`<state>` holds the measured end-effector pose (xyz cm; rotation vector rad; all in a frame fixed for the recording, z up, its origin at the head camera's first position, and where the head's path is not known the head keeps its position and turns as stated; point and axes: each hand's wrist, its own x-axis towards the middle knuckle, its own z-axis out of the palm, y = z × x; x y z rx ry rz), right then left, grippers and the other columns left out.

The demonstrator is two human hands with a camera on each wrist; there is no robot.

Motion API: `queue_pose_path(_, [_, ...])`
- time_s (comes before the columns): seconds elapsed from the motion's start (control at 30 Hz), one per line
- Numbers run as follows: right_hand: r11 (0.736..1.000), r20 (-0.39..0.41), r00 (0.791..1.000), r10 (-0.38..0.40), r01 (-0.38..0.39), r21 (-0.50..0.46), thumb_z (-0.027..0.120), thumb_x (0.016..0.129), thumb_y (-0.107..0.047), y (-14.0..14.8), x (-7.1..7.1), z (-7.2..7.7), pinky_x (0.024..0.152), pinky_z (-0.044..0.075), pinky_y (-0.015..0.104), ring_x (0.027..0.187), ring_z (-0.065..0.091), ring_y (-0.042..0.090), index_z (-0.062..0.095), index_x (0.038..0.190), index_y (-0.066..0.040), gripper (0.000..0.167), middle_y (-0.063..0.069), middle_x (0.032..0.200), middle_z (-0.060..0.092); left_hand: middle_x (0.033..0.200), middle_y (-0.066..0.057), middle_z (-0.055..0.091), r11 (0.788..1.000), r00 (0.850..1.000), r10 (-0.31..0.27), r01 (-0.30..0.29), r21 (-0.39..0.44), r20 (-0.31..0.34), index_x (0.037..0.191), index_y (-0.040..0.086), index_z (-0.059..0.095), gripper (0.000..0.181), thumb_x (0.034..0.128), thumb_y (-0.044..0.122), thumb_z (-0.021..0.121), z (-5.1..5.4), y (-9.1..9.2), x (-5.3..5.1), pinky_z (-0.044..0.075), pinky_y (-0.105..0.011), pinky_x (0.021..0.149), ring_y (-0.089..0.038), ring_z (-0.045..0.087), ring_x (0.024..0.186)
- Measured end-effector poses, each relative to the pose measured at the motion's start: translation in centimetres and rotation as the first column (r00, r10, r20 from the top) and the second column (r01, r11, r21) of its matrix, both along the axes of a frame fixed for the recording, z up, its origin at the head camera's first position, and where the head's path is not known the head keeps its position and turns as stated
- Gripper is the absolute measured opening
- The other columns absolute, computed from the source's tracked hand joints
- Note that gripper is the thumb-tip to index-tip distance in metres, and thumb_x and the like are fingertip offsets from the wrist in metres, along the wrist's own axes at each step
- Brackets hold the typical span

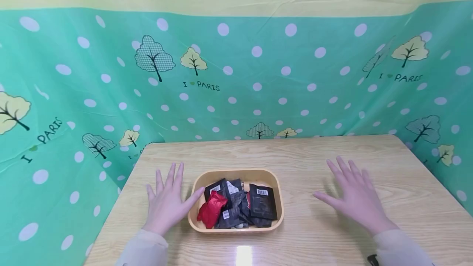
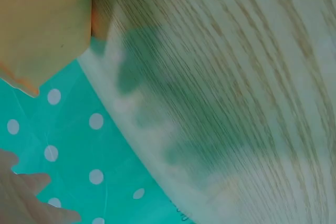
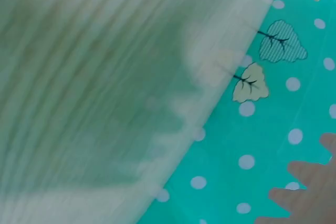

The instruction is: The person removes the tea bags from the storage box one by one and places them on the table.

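At six o'clock in the head view, on the wood-grain table (image 1: 303, 163), locate the beige basket (image 1: 255, 175) holding black packets (image 1: 263, 202) and, inside at eight o'clock, a red packet (image 1: 212, 210). At the basket's nine o'clock: left hand (image 1: 167, 208), released, with thumb overlapping the rim, contact unclear. At three o'clock, well apart: right hand (image 1: 356, 202), released, with fingers spread.
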<state>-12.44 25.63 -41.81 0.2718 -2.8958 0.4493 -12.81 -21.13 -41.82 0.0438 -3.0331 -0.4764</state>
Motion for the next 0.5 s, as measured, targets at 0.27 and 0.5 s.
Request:
queue_pose_path(0.27, [0.999,0.008,0.999,0.041,-0.041,-0.012,0.06,0.082,-0.071,-1.9,-0.8,1.3,0.119,0.005,0.068,0.147,0.015,0.051,0.024,0.158,-0.012,0.102,0.023,0.162,0.021,0.166,-0.018,0.01,0.999,1.0,0.012,-0.012,0.047,-0.001,0.161,0.02,0.004,0.104,0.0854,0.081,0.04,0.1,0.3,-0.2,0.002,-0.079,0.111,-0.056,-0.001,0.147])
queue_pose_path(0.5, [0.993,0.031,0.994,0.101,-0.099,-0.063,0.062,0.08,-0.072,-4.2,-1.1,1.3,0.118,0.015,0.066,0.146,0.02,0.05,0.026,0.158,-0.016,0.102,0.02,0.162,0.024,0.161,-0.024,0.024,0.997,1.0,0.03,-0.031,0.068,0.01,0.16,0.011,0.005,0.107,0.0862,0.08,0.04,-0.5,0.4,0.3,0.029,-0.074,0.108,-0.053,0.023,0.143])
